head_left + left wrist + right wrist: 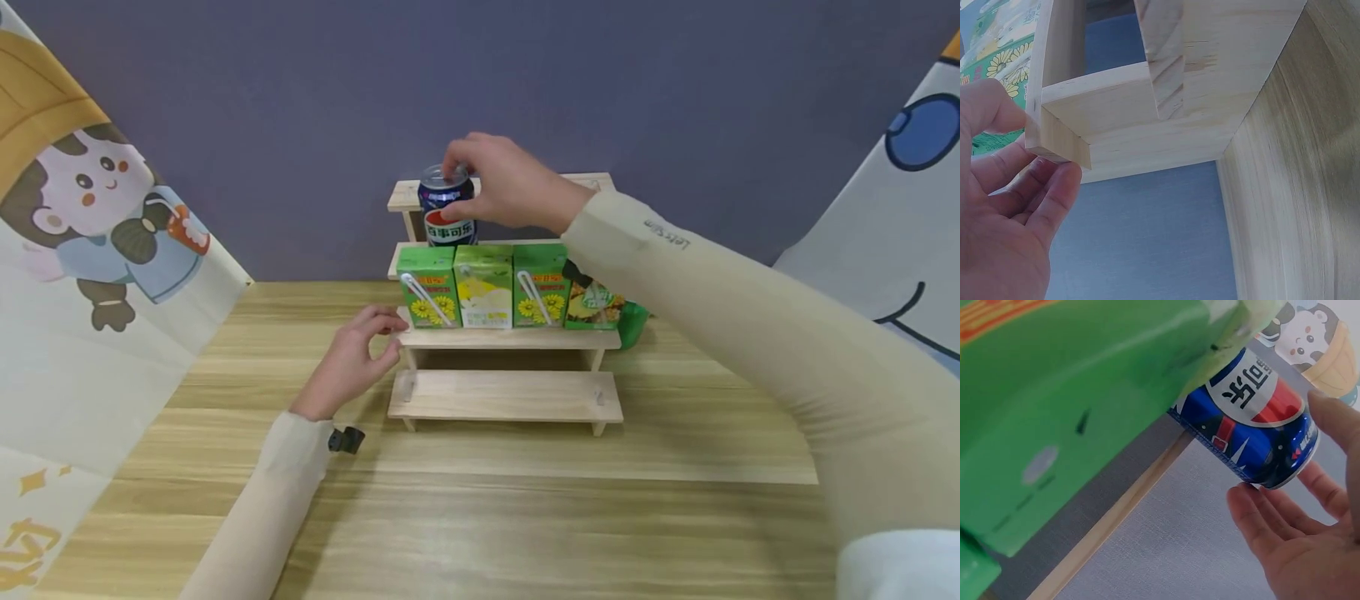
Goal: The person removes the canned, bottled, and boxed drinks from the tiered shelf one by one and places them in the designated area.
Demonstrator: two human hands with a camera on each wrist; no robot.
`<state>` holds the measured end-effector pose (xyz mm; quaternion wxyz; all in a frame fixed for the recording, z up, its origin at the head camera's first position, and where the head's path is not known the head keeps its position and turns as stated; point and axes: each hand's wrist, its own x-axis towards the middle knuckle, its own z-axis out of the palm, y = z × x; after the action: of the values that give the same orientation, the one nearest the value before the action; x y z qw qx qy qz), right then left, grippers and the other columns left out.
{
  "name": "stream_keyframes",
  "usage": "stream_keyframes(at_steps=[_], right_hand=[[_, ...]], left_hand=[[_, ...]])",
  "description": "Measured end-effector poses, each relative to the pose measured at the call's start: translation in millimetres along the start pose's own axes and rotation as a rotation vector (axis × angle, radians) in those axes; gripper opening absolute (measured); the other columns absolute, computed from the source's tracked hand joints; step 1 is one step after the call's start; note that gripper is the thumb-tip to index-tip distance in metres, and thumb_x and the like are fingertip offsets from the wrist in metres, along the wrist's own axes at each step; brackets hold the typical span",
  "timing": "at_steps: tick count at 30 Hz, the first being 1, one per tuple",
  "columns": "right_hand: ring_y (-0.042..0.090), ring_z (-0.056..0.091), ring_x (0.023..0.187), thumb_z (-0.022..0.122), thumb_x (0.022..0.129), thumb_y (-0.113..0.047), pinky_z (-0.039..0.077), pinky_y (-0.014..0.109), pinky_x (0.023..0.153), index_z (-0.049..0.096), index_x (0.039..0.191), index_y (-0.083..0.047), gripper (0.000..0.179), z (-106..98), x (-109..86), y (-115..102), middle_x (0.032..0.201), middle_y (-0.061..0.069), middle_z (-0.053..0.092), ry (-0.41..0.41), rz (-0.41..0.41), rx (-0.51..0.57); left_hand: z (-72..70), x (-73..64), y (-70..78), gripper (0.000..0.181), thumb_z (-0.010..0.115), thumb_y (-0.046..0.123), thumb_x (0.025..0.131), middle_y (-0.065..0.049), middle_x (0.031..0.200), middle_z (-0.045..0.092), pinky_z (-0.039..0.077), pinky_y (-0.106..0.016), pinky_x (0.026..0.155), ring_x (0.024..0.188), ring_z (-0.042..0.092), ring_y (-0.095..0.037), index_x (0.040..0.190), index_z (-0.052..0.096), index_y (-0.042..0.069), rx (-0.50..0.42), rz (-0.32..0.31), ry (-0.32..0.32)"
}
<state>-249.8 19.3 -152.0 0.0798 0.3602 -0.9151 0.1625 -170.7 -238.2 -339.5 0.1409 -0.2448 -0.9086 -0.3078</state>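
A dark blue Pepsi can stands upright behind the row of drink cartons, its base hidden by them in the head view. My right hand holds the can near its top, thumb at the front and fingers over the rim; the right wrist view shows the can between thumb and fingers. At the left end of the wooden tiered shelf, my left hand pinches the corner of the carton tier. In the left wrist view its fingers curl under that wooden edge.
Several green drink cartons stand side by side on a middle tier. A green object shows partly beside its right end. The lowest tier stands in front on the wood-grain table. A blue-grey wall rises behind.
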Motion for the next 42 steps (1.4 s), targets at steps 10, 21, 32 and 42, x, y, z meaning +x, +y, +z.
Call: stream_keyframes(at_steps=[10,21,32,42], right_hand=[[0.013,0.054,0.087,0.070,0.082,-0.043,0.046,0.028,0.069,0.050,0.110,-0.014,0.045,6.0,7.8,-8.5,0.106,0.001,0.058,0.010,0.077,0.044],[0.013,0.052,0.087,0.072,0.079,-0.044,0.046,0.027,0.070,0.048,0.107,-0.014,0.047,10.4,15.3,-9.8,0.105,0.001,0.057,0.015,0.103,0.010],[0.011,0.056,0.092,0.071,0.081,-0.041,0.050,0.024,0.071,0.049,0.104,-0.010,0.044,0.9,1.7,-0.6,0.108,0.002,0.058,0.209,0.007,0.076],[0.010,0.055,0.097,0.067,0.084,-0.042,0.050,0.025,0.079,0.050,0.109,-0.006,0.047,-30.6,-19.4,13.3,0.114,0.002,0.055,0.341,-0.008,0.076]], left_hand=[[1.1,-0.3,-3.7,0.021,0.057,0.010,0.089,-0.008,0.117,0.054,0.048,-0.041,0.086,0.104,0.054,-0.026,0.108,0.064,0.005,0.010,0.015,0.012],[1.4,0.4,-5.3,0.020,0.058,0.010,0.089,-0.007,0.115,0.055,0.048,-0.041,0.086,0.103,0.054,-0.025,0.107,0.065,0.005,0.003,0.024,0.021],[3.5,0.8,-5.0,0.020,0.058,0.009,0.088,-0.007,0.115,0.055,0.048,-0.042,0.088,0.105,0.053,-0.025,0.107,0.065,0.004,0.005,0.042,0.028],[3.2,0.4,-3.3,0.019,0.058,0.008,0.089,-0.008,0.115,0.055,0.048,-0.042,0.088,0.105,0.054,-0.025,0.106,0.064,0.003,-0.001,0.034,0.019]])
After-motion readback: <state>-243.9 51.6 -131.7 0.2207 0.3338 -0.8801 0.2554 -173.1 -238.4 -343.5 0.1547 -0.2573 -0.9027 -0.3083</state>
